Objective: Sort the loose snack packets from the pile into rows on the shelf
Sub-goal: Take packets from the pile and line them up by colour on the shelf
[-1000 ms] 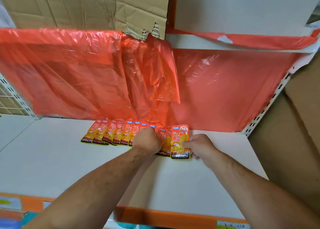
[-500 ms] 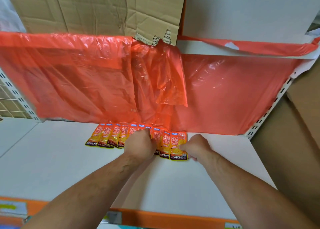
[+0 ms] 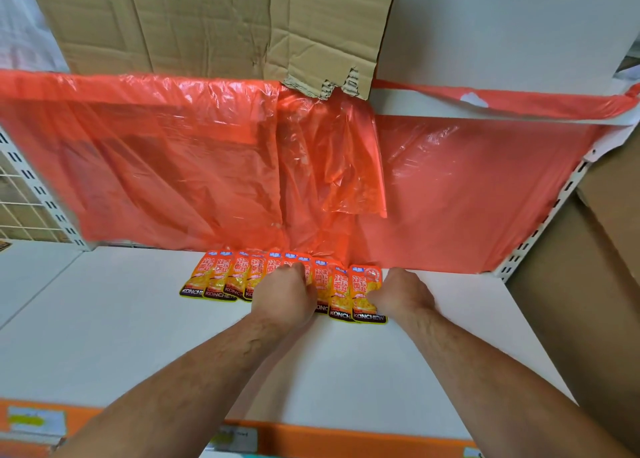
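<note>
Fingers (image 3: 296, 274) curled | left hand (image 3: 282, 298) holds packet row (image 3: 221, 277) | right hand (image 3: 405, 293) pinches end packet (image 3: 364, 289)

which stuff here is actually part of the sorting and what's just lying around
Part of the job: row of snack packets, end packet on its right, white shelf, left hand resting on the row, right hand with thumb on the end packet.
Just there: orange plastic sheet, torn cardboard above, cardboard box at right, wire grid at left.

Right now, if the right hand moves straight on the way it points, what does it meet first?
The rightmost packet, whose edge the right hand seems to pinch; behind it hangs the orange plastic sheet. Depth is unclear.
</note>
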Demonstrator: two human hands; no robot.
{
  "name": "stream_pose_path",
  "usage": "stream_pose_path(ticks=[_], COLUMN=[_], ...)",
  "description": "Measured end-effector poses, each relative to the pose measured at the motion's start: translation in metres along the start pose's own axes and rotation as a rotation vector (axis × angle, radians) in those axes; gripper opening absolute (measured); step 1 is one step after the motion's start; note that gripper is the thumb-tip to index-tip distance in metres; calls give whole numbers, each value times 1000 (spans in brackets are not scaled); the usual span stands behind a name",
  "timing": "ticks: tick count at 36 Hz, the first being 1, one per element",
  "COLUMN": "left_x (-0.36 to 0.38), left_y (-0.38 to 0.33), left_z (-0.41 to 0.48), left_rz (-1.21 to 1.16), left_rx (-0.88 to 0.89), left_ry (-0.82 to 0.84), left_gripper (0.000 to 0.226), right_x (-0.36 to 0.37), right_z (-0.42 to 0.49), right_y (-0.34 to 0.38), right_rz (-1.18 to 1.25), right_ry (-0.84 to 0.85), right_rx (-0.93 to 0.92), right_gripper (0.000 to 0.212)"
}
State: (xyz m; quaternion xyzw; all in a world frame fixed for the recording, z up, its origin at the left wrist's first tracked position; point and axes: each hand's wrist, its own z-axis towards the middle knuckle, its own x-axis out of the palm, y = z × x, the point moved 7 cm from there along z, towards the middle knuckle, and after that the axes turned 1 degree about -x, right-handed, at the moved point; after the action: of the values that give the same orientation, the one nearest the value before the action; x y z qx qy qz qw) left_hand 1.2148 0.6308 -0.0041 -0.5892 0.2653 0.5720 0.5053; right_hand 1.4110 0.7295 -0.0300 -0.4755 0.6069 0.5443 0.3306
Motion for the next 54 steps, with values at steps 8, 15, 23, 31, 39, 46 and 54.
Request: stream_pose_path(ticks=[8,15,23,31,39,46,54], left_x=[-6,-6,-22,-60,-108,-154,-197], left_y=[-4,9,69,145,236,340,435], left_z=[-4,-22,-67,-119,-171,-219,-259], left_rz=[103,206,256,243,216,168,170], left_rx=[81,33,-152,-322,-403,-444,-479], left_ry=[-10,87,138,88,23,-15,-24], left_gripper=[33,56,62,61,59,57,58], right_x=[-5,16,48,79,107,146,187], right_z=[-12,-41,-82,-132,-207,-285,-339], right_y=[16,63,118,186,272,362,446], right_rz=[-26,-199,-229,-263,-265,-251,-229], right_ry=[-94,-40,91,165,183,197,227], right_rx=[-208,-622,-823,-958,-1042,-1098,-1113], right_gripper=[28,57,64,67,65,63,62])
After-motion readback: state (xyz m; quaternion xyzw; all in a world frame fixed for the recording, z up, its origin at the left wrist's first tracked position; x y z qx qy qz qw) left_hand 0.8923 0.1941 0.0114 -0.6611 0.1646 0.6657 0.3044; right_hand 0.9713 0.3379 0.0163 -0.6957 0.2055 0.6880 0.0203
